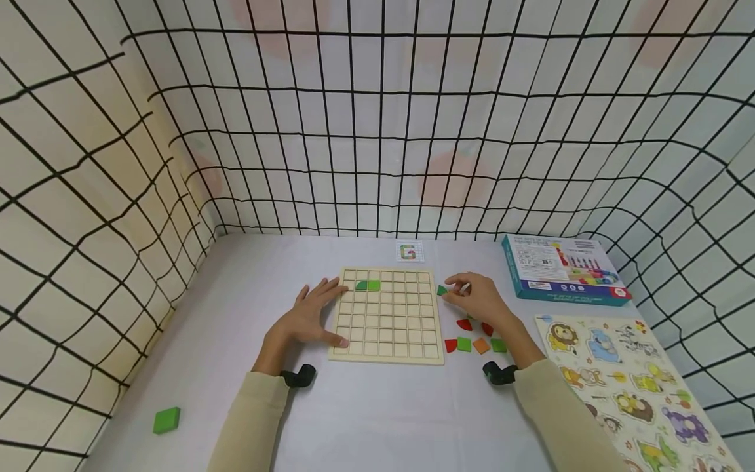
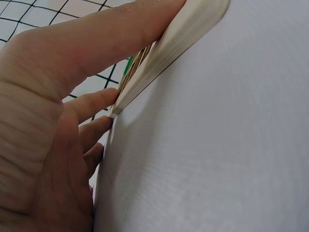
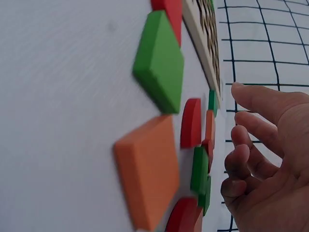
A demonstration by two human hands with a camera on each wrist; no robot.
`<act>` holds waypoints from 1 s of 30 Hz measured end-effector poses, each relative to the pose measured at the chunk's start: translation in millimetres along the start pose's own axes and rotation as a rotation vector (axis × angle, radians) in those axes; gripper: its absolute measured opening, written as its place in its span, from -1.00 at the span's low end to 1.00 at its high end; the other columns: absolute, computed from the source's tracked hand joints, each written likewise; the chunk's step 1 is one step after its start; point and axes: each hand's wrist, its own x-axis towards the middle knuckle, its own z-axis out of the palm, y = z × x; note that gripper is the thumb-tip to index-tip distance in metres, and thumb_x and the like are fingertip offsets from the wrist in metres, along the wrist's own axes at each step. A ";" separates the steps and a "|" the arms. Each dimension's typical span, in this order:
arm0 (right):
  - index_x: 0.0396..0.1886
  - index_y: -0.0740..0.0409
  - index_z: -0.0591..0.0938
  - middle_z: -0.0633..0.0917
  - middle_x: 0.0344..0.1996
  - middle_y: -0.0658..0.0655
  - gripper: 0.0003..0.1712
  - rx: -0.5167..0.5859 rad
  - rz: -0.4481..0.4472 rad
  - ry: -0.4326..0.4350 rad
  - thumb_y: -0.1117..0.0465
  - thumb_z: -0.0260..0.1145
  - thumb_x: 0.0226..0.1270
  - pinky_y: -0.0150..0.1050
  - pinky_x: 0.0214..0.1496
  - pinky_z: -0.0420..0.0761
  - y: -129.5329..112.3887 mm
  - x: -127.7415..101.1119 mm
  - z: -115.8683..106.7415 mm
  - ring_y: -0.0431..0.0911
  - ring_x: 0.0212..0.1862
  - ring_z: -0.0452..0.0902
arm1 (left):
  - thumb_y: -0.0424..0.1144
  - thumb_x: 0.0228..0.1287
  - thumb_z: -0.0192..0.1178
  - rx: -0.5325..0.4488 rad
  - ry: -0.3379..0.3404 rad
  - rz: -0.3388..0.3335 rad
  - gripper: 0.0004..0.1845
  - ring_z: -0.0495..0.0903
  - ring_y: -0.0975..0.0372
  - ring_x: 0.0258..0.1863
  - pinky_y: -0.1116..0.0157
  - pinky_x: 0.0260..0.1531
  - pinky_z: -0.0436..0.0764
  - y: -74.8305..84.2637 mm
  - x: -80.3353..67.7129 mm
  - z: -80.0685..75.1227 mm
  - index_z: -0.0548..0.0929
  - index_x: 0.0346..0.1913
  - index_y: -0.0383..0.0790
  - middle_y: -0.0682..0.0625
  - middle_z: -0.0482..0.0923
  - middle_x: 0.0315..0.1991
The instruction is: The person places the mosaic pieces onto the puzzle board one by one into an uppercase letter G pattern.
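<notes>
A grey table point(image 1: 377, 419) fills the lower half of the head view, walled by a grid-patterned cloth point(image 1: 377, 118) at the back and sides. At the lower right lies an animal puzzle point(image 1: 634, 387), partly cut by the frame edge, and above it, right of centre, a teal box point(image 1: 560, 269).

In the middle of the table sits the wooden grid board point(image 1: 388, 314). Two green pieces point(image 1: 368, 285) lie side by side in its second row, near the upper left corner. Just above the board, at the table's back edge, is a small card point(image 1: 409, 251) with a green figure on it.

The left hand point(image 1: 309, 314) lies flat at the board's left edge, fingers straight and spread, fingertips touching the rim and holding nothing; the left wrist view shows the fingers point(image 2: 96, 104) against the board's edge point(image 2: 183, 36).

The right hand point(image 1: 478, 298) is just right of the board's upper right corner, fingers loosely curled; a green piece point(image 1: 442, 290) lies at its fingertips, but whether it is pinched cannot be told. In the right wrist view the fingers point(image 3: 256, 130) are bent and apart from the loose pieces.

Those loose pieces point(image 1: 474, 341), red, green and orange, lie in a cluster right of the board's lower corner, under the right wrist. A lone green block point(image 1: 167, 419) lies at the far lower left.
</notes>
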 end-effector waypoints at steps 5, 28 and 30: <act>0.21 0.09 0.69 0.61 -0.18 0.13 -0.49 -0.016 0.051 -0.015 0.00 0.47 0.32 -0.28 -0.24 0.50 8.0 -3.6 -4.5 -0.02 -0.17 0.45 | 0.33 -0.27 0.60 -0.004 0.004 0.005 0.30 -0.14 -0.04 0.69 -0.21 0.62 -0.27 0.0 -0.2 -0.4 0.23 0.61 0.03 -0.05 -0.02 0.69; 0.13 0.12 0.74 0.64 -0.14 0.17 -0.60 -0.057 0.071 -0.002 0.09 0.45 0.36 -0.23 -0.18 0.50 23.9 -3.2 -3.9 0.03 -0.11 0.45 | 0.27 -0.23 0.60 -0.020 -0.019 -0.015 0.28 -0.17 0.01 0.70 -0.18 0.63 -0.28 1.7 0.2 -2.4 0.22 0.62 0.03 -0.02 -0.05 0.70; 0.13 0.14 0.74 0.65 -0.16 0.16 -0.60 -0.055 0.062 0.007 0.09 0.45 0.36 -0.24 -0.20 0.48 23.6 -2.0 -3.6 0.01 -0.13 0.45 | 0.27 -0.23 0.60 -0.022 -0.016 -0.013 0.28 -0.16 -0.01 0.70 -0.19 0.63 -0.28 0.6 0.3 -2.3 0.22 0.62 0.02 -0.03 -0.04 0.70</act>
